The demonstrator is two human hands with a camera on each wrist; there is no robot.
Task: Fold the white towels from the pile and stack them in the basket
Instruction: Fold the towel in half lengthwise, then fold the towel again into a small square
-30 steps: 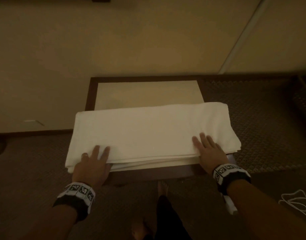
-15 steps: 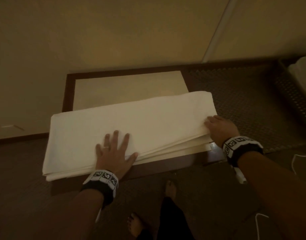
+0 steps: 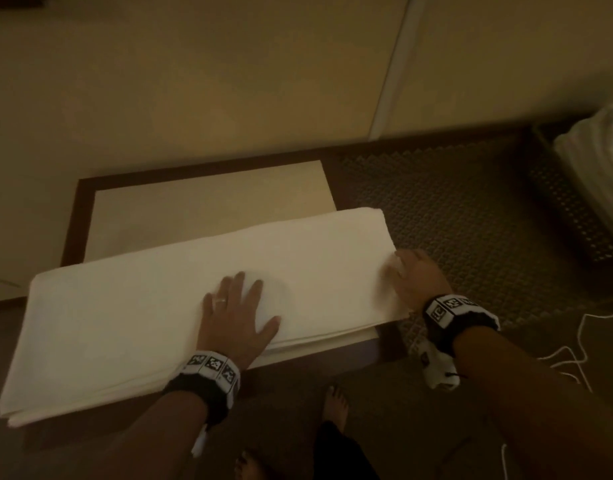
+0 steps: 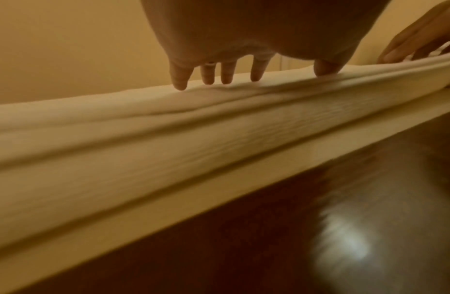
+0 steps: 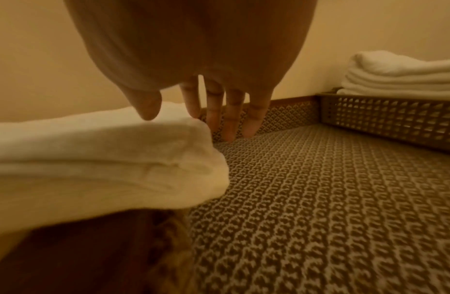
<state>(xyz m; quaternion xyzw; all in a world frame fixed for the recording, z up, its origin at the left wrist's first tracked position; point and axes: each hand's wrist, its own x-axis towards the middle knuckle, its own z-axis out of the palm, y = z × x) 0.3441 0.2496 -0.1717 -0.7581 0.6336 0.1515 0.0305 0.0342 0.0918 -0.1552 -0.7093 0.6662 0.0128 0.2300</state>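
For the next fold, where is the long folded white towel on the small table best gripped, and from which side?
Probably at its right short end, from the right. The long folded white towel overhangs the small brown-rimmed table there, so fingers can slip under all layers. The right hand already sits at that end, while the left hand presses flat mid-towel, marking a likely fold line.

Open carpet right of towel; basket well right; wall behind.
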